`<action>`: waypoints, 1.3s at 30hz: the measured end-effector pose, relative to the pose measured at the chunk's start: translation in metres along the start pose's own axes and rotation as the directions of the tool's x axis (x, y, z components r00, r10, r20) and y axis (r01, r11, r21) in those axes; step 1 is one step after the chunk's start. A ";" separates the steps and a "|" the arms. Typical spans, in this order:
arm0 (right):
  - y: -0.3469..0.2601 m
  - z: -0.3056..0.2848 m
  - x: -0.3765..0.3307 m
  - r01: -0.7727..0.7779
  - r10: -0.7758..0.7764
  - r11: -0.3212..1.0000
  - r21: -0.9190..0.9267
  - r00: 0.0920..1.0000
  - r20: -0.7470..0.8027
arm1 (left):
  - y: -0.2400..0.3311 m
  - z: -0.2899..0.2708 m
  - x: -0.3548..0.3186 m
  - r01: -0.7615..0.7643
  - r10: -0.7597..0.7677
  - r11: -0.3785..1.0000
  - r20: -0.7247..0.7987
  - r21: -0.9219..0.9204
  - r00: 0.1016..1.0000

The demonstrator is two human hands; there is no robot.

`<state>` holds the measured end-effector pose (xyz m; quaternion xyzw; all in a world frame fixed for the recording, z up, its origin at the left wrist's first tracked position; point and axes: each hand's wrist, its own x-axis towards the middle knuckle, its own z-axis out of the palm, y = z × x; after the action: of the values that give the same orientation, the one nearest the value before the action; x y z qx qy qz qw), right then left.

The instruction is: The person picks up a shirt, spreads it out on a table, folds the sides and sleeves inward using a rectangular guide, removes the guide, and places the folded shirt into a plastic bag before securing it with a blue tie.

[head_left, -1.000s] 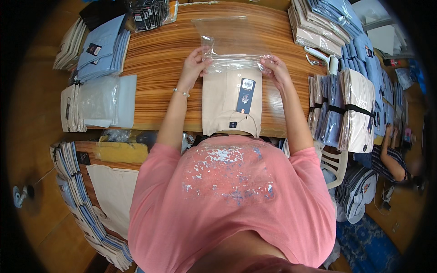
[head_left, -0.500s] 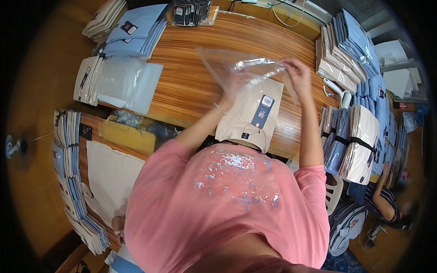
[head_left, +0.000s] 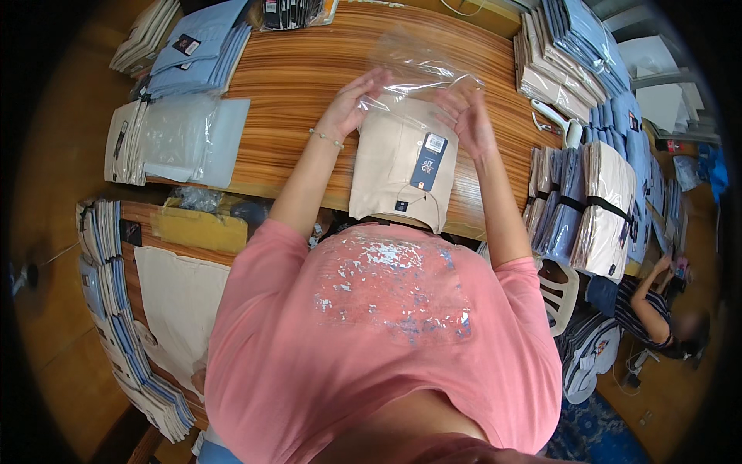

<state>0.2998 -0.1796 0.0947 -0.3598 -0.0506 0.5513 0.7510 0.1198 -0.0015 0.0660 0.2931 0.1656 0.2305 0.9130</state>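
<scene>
A folded beige shirt [head_left: 390, 166] with a dark blue hang tag [head_left: 427, 162] lies on the wooden table [head_left: 301, 69] right in front of me. A clear plastic bag [head_left: 417, 66] lies over the shirt's far end. My left hand [head_left: 354, 102] grips the bag's left edge at the shirt's top corner. My right hand [head_left: 466, 117] holds the bag's right edge, fingers curled. A thin bracelet circles my left wrist.
Bagged shirts [head_left: 174, 139] and a light blue stack [head_left: 193, 54] lie at the left of the table. Tall stacks of folded shirts [head_left: 587, 201] line the right side. More stacks [head_left: 108, 309] stand low at my left. A seated person [head_left: 657, 309] is at the lower right.
The bag, lifted in the air half a second ago, has come down over the shirt's far end. Both hands have moved down with it to the shirt's top corners.
</scene>
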 end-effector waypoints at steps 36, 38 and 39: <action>-0.013 -0.039 0.052 0.032 -0.116 0.798 0.602 0.988 0.100 | -0.017 0.023 0.040 0.146 -0.177 0.917 0.052 0.371 0.983; -0.018 -0.047 0.046 0.032 -0.087 0.877 0.480 0.992 0.092 | -0.013 0.014 0.047 0.086 -0.083 0.974 -0.023 0.210 0.996; -0.021 -0.050 0.042 -0.026 -0.006 0.930 0.367 0.996 0.086 | -0.010 0.009 0.049 0.049 -0.041 0.990 -0.068 0.129 0.997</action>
<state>0.3561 -0.1702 0.0566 -0.1893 0.0233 0.5698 0.7994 0.1675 0.0128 0.0587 0.3409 0.2165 0.2080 0.8909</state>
